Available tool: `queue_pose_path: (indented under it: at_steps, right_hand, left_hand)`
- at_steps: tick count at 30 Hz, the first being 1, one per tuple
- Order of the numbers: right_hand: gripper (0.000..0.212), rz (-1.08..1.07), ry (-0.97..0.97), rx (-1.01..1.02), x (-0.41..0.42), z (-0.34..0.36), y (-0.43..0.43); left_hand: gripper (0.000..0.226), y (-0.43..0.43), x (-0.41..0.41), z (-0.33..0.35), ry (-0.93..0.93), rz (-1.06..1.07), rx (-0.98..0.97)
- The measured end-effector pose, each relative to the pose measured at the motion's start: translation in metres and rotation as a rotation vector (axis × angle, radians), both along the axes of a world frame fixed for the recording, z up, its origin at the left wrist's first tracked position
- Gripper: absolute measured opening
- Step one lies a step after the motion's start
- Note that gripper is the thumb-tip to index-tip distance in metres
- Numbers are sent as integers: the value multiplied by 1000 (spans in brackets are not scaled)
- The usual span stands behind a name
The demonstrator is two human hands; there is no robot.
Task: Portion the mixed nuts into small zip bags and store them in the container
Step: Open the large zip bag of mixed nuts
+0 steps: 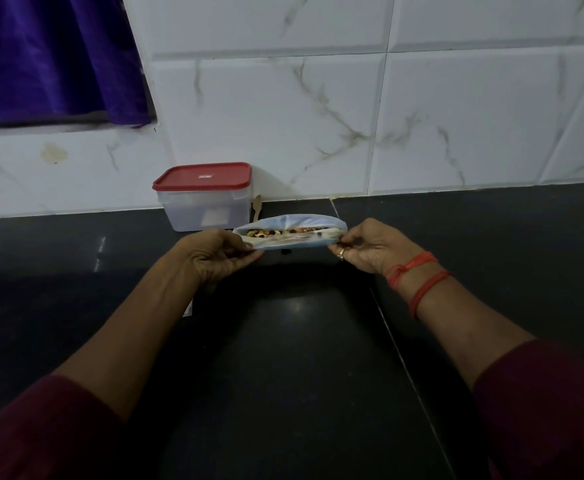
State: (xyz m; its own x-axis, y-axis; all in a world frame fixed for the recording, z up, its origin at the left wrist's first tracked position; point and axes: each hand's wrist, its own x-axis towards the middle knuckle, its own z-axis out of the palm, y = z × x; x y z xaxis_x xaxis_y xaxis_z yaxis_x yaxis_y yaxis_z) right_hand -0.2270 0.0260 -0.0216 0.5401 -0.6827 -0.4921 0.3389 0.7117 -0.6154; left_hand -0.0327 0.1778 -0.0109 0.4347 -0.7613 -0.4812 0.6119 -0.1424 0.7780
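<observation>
Bag (288, 233) mouth wide over dark counter (301, 358)

There was one container (204, 209) (with one red lid (202, 176)), one wooden spoon (257, 205), one bag of nuts (292, 223), and two hands: the left hand (214, 258) and the right hand (370, 247).

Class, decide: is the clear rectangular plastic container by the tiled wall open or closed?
Closed: the red plastic lid sits flat on the clear rectangular plastic container, covering its whole top rim.
</observation>
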Motion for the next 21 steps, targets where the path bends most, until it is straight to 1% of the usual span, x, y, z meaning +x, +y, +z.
queue_pose_path:
  at_steps: [3,4,5,7,9,11,14,16,19,21]
  right_hand:
    - [46,-48,-2,-16,7,-3,4]
    - [49,-53,19,-50,9,-4,5]
    - [47,-53,44,-95,10,-6,6]
    - [34,-17,90,-191,8,-7,5]
    - [22,77,167,-317,5,-4,7]
    - [13,134,290,-466,5,-4,7]
    - [4,102,422,-628,5,-10,1]
    - [6,92,441,-646,3,-12,-2]
    - [13,103,402,-577,1,-15,-4]
    - [15,117,360,-537,0,-15,-5]
  left_hand:
    - [63,-1,-2,-2,-2,4,21]
    - [59,-1,-3,-2,-9,1,25]
    - [51,0,-5,-2,-22,-2,28]
    - [36,1,-9,0,-47,-14,34]
    - [29,2,-12,1,-71,-43,48]
    - [27,2,-11,1,-106,-64,65]
    - [33,0,-9,0,-128,-76,80]
    - [33,-2,-9,-2,-106,-52,82]
    - [29,-5,-8,-6,-71,-9,86]
    - [29,-6,-6,-6,-103,-12,112]
